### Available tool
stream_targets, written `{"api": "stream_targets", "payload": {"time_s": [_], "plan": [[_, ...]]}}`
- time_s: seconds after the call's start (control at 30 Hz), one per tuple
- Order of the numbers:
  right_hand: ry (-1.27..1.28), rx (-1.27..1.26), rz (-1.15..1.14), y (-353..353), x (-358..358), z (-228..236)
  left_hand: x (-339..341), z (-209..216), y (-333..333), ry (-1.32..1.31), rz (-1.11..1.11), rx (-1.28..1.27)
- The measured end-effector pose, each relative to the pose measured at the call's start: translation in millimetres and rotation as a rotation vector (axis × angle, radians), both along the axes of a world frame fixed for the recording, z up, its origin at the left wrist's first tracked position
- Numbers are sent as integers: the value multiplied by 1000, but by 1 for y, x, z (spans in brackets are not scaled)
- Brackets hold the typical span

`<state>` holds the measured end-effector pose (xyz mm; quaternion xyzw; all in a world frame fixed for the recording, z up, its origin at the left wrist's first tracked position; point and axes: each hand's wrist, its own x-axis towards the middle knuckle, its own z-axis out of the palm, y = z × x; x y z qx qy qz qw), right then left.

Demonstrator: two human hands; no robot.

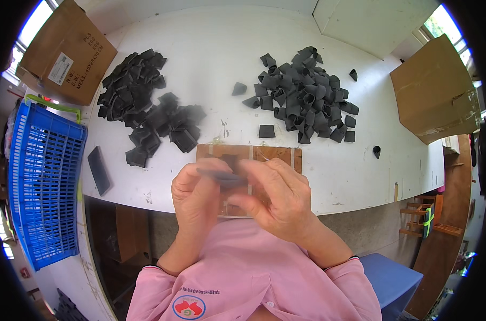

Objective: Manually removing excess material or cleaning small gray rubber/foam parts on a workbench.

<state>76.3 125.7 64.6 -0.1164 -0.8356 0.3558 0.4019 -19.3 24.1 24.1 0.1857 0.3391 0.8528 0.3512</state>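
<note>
A dark grey piece of soft sheet material (228,177) is pinched in my left hand (193,184), above the wooden board at the table's front edge. My right hand (279,195) is at the right end of the same piece, with thumb and forefinger apart. Motion smears its fingertips, so I cannot tell whether they grip. To the left lies a heap of flat dark grey pieces (127,88). A heap of similar pieces, many rolled into short open tubes (307,96), lies to the right.
The brown board (294,158) lies on the white table (216,80). A dark phone-like slab (99,170) rests at the left edge, near a blue plastic crate (47,182). Cardboard boxes stand at the far left (71,53) and right (435,91). A blue stool (390,281) is at lower right.
</note>
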Motion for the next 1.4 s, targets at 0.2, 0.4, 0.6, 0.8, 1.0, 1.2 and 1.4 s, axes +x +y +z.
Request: {"api": "stream_targets", "payload": {"time_s": [0.2,0.4,0.6,0.8,1.0,1.2,1.4], "plan": [[70,142,66,10,2,-17,-3,-9,-4,355,59,-78],[28,106,71,8,5,-33,7,13,4,357,181,-201],[-47,150,89,10,4,-17,-14,12,5,820,135,-239],[-118,227,69,15,0,-22,-20,-3,9,927,212,-236],[-55,-584,-116,61,-9,1,-21,-61,5,950,310,-798],[-276,-645,0,16,23,-61,-24,-96,18,1384,320,-1240],[-385,-551,57,2,29,-74,-36,-97,26,1520,96,-1400]]}}
